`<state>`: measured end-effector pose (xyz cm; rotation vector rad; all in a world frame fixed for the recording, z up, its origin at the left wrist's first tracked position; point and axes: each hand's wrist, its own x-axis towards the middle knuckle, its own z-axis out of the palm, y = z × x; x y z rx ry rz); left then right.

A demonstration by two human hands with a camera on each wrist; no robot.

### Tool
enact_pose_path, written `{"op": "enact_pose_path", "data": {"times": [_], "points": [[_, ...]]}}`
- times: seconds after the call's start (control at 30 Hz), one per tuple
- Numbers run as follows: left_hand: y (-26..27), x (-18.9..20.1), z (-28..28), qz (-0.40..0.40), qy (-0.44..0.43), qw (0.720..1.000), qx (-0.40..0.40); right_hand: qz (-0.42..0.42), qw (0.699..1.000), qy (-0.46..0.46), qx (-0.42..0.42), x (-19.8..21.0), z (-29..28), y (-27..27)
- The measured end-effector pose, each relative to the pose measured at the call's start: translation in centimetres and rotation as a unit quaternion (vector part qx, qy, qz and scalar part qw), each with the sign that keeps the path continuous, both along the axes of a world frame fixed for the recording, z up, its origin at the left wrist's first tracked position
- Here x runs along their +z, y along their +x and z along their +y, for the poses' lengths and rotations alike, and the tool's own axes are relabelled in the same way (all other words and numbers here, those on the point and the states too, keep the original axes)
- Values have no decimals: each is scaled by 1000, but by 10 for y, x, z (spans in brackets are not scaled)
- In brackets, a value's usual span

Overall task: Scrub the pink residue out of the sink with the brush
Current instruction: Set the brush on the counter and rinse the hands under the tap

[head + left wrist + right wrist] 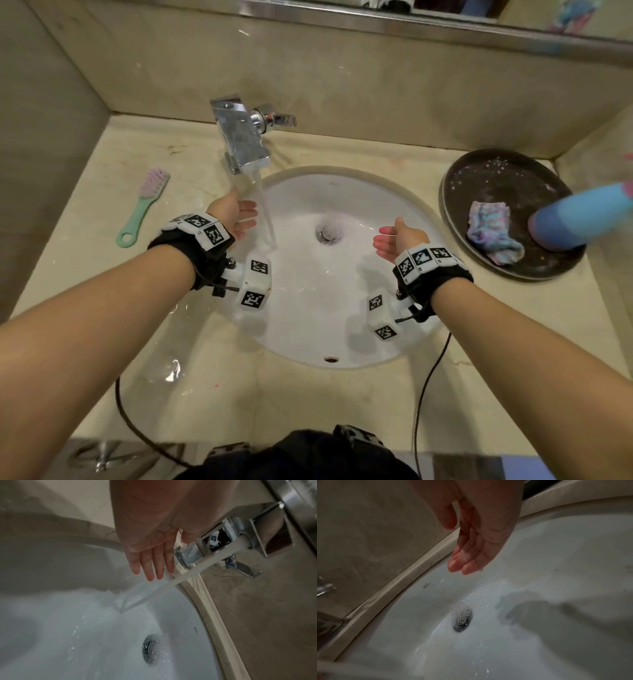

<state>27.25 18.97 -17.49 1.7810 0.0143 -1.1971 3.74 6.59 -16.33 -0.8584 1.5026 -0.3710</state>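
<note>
Two hands (236, 212) (399, 240), one tap (243, 140), one brush (144, 207)

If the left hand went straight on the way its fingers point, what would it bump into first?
Probably the running water from the tap. The left hand points its open fingers at the stream, close beside it; touching or not is unclear.

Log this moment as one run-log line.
tap running | left hand open, at stream | right hand open, over basin | nothing held
</note>
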Motion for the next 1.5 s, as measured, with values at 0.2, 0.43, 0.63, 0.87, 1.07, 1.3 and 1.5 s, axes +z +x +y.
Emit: {"op": "enact_pose_path", "data": {"times": [0.2,0.43,0.63,0.87,1.07,1.3,1.5], "points": [[-11,9,7,-19,-4,1000,20,-10,1000,-6,8,3,-1,-8],[-20,9,14,-24,-12,999,32,-6,999,-26,22,6,0,-17],[-27,15,20,-20,-18,999,40,-1,999,-26,19,5,-2,-20],[-30,18,24,-28,-16,998,51,-4,999,-28,23,3,-4,-20],[-29,25,24,-33,-16,998,48,0,999,-37,32,2,-5,-15],[-16,33,29,-28,-27,998,55,-29,995,-54,79,16,-5,15],[8,42,39,-30,-51,996,66,-91,978,-116,146,45,4,67]]}}
